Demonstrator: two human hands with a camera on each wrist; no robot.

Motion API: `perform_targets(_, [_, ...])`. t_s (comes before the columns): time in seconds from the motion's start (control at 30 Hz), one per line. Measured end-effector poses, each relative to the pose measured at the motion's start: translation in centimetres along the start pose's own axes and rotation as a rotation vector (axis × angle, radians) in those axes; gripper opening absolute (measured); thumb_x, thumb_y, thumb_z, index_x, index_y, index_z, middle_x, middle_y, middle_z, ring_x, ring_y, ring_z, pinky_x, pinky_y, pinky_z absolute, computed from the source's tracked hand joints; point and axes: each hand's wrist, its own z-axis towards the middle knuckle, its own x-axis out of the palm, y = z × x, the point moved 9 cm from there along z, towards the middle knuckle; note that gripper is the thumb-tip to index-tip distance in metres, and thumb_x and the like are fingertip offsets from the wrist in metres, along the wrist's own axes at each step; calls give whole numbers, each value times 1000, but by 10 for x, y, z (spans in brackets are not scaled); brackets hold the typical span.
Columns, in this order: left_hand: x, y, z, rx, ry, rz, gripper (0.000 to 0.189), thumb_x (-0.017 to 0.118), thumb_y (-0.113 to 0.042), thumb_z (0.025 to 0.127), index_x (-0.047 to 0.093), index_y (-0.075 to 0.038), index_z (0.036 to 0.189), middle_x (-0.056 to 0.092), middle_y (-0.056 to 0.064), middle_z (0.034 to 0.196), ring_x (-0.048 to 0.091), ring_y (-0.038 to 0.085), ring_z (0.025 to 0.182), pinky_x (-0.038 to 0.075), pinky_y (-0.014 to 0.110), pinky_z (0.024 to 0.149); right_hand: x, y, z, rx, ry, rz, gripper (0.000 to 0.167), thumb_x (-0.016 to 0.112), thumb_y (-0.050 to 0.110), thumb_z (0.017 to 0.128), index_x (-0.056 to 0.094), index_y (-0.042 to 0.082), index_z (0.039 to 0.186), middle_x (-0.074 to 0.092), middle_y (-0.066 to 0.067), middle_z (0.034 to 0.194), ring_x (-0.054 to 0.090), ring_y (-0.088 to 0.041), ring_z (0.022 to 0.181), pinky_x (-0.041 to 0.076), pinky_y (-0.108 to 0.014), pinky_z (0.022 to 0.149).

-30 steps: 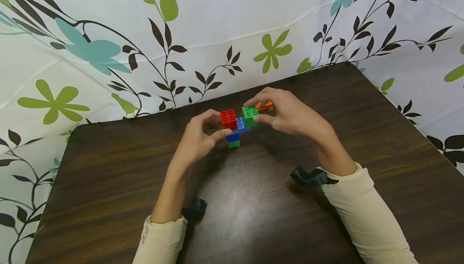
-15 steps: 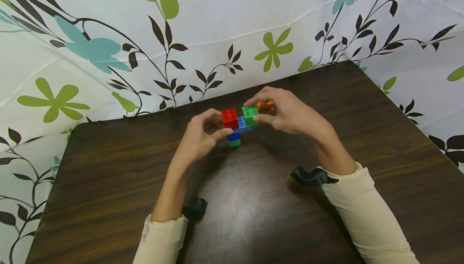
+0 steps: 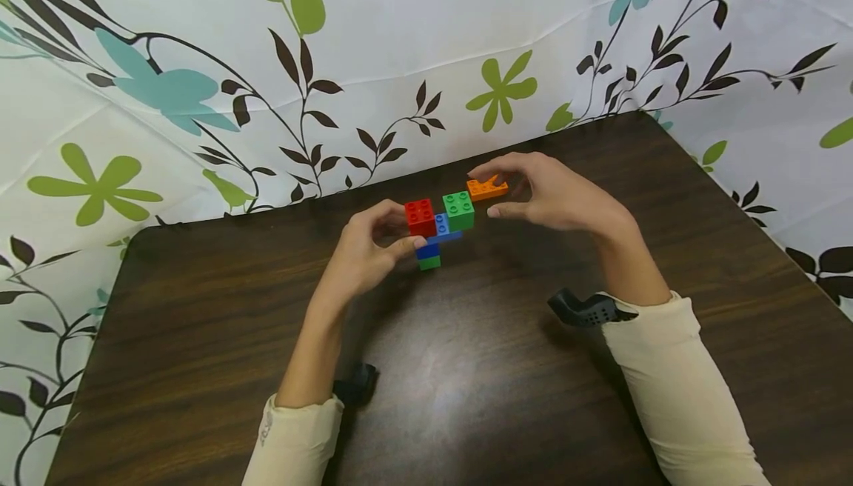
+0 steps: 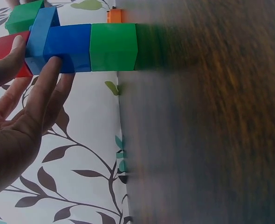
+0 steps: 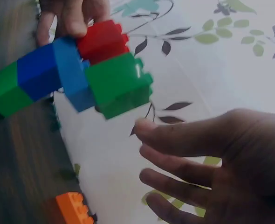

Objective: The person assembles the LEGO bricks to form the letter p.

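A toy brick build stands on the dark table. Its base is a green brick (image 4: 113, 47) under a dark blue brick (image 4: 68, 46), topped crosswise by a lighter blue brick (image 3: 443, 227). On that, side by side, sit a red brick (image 3: 420, 217) and an upper green brick (image 3: 458, 212). My left hand (image 3: 365, 255) holds the build at its red end: the thumb lies against the red brick and a fingertip touches the dark blue one. To the right, apart from the upper green brick, my right hand (image 3: 556, 193) holds nothing, its fingers spread from the thumb.
Behind the right fingers an orange brick (image 3: 487, 188) lies near the table's (image 3: 466, 367) back edge. A white leaf-patterned cloth (image 3: 400, 41) hangs just beyond that edge. A black wrist camera (image 3: 589, 308) juts from the right cuff, and another (image 3: 358, 384) from the left.
My right hand has let go of the upper green brick and moved off to the right, so more of the orange brick shows. The left hand keeps its hold on the build.
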Motion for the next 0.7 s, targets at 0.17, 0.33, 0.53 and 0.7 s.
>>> perform_targets(0.17, [0,1,0,-7,3,9,31,82,-7,95,69,-2,122,77,17,123,75,33,116,58,49,111,1,-13,5,59,-10,-53,53,80,10,97,63,9,148,61,-19,149,65,-40,120,57,-59,107])
perform_targets(0.33, [0,0,0,-8,4,6,31,83,-7,94,69,-3,122,77,17,122,75,33,116,58,49,110,2,-21,9,94,-8,-84,54,78,12,99,61,10,150,60,-20,152,63,-40,118,55,-59,108])
perform_targets(0.53, [1,2,1,-6,7,6,30,82,-7,95,69,-2,122,77,17,123,74,33,116,58,49,110,9,-37,15,131,20,-51,55,75,12,101,58,10,153,55,-20,158,55,-42,134,44,-64,119])
perform_targets(0.7, [1,4,0,-10,4,15,30,82,-7,95,69,-2,122,77,17,123,74,33,116,58,50,110,16,-54,20,158,43,-50,59,72,12,102,52,11,158,48,-21,164,43,-44,150,33,-68,127])
